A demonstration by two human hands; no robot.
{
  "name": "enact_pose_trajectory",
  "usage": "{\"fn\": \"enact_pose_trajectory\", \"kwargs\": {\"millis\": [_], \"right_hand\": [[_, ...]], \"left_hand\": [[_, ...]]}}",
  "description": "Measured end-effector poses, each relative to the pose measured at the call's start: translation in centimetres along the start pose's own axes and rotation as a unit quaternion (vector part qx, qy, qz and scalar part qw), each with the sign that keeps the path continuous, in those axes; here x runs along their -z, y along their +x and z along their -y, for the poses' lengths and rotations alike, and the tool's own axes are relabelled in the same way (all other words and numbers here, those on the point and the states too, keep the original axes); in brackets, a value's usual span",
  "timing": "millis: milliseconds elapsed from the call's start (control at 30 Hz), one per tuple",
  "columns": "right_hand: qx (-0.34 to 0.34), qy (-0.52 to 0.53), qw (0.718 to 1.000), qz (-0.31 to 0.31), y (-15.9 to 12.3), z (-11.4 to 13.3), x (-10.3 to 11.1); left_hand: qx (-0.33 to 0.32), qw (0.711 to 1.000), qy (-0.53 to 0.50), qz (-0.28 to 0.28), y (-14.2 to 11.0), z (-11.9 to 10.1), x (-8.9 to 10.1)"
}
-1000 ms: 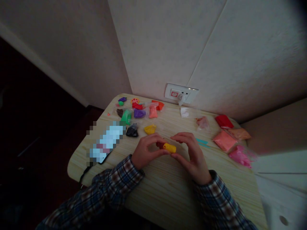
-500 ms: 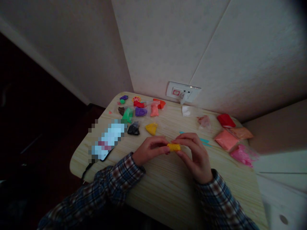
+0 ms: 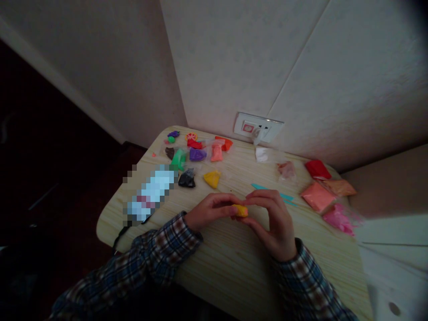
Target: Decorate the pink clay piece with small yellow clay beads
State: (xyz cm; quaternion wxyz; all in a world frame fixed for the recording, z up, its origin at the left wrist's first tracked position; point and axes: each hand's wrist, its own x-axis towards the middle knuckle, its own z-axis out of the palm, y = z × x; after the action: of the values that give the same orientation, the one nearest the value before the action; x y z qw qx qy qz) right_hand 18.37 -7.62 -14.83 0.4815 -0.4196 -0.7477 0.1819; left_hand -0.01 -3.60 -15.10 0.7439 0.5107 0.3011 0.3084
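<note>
My left hand [image 3: 214, 211] pinches a small yellow lump of modelling clay [image 3: 240, 211] between thumb and fingers, above the middle of the table. A pinkish-orange patch shows at the lump's right end. From the other side, my right hand [image 3: 272, 218] curves its thumb and fingers round that end, the thumb low and the fingertips above. Its exact contact is hard to make out. Beyond the hands lies a bag of yellow clay [image 3: 211, 179]. Light-blue flat tools [image 3: 286, 196] lie partly hidden behind my right hand.
Bags of black [image 3: 187, 179], green [image 3: 179, 159] and purple clay [image 3: 198, 154] sit back left, near small clay shapes. A blurred phone [image 3: 152, 191] with a cable lies left. Bags of red [image 3: 317, 170], coral [image 3: 318, 196] and pink clay [image 3: 339, 218] lie right. A socket [image 3: 259, 128] is on the wall.
The yellow lump has turned in my fingers, so its end with the pinkish-orange patch now shows. Both hands have dropped slightly, and the view has shifted a little.
</note>
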Motion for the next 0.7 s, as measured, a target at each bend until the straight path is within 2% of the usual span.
{"fn": "enact_pose_trajectory", "kwargs": {"millis": [200, 500, 700], "right_hand": [[0.009, -0.028, 0.999, -0.014, 0.01, 0.15, 0.18], [0.038, -0.038, 0.999, 0.007, 0.12, 0.27, 0.02], [0.010, -0.044, 0.999, -0.001, 0.13, 0.50, 0.16]], "left_hand": [[0.010, 1.000, -0.025, 0.012, 0.06, -0.03, -0.16], [-0.005, 1.000, -0.020, 0.010, 0.06, 0.62, 0.10], [-0.011, 1.000, -0.014, 0.021, 0.05, 0.56, 0.14]]}}
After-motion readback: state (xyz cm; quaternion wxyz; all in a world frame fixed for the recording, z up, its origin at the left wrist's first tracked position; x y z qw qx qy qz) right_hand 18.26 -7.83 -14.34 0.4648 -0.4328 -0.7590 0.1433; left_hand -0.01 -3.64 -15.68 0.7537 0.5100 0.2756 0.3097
